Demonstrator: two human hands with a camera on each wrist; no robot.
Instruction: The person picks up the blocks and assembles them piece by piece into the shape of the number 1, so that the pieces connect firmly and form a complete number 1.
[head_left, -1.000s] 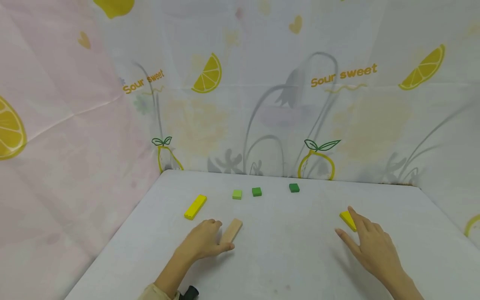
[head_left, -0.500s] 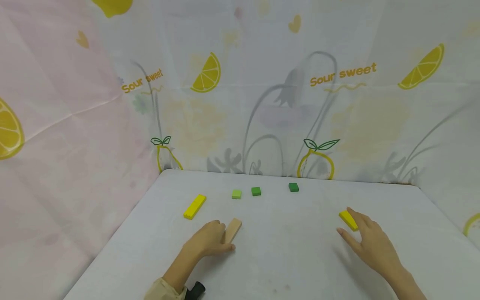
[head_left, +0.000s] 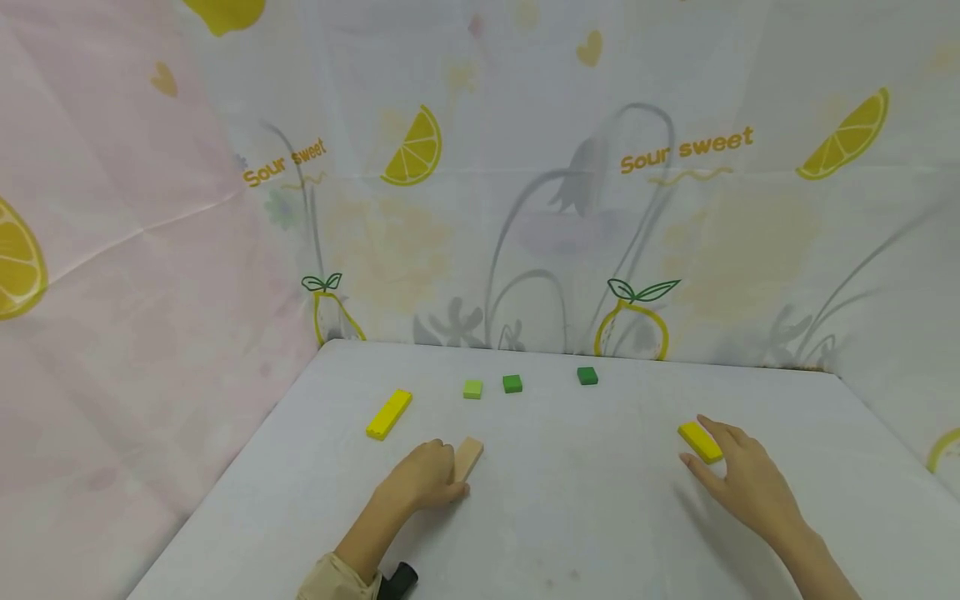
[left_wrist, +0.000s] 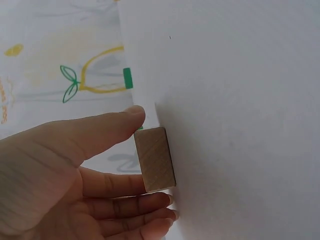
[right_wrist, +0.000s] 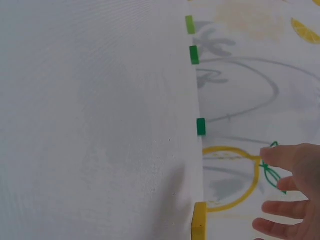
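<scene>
While the left hand (head_left: 426, 477) pinches a wooden block (head_left: 468, 458), the right hand (head_left: 757, 493) is spread near a yellow block (head_left: 700, 442).

On the white table (head_left: 585, 517), the wooden block lies left of the middle, slanting toward the far edge, the thumb at one side and the curled fingers at the other; toward the right edge, the right hand's thumb and fingers stand apart, a gap showing between them and the yellow block in the right wrist view; a second yellow block (head_left: 389, 414) lies slantwise nearer the left edge; near the far edge sit a light green block (head_left: 472, 389), a mid-green block (head_left: 512, 383) close by it and, farther right, a dark green block (head_left: 587, 376); a beige sleeve (head_left: 339, 578) covers the left forearm.
</scene>
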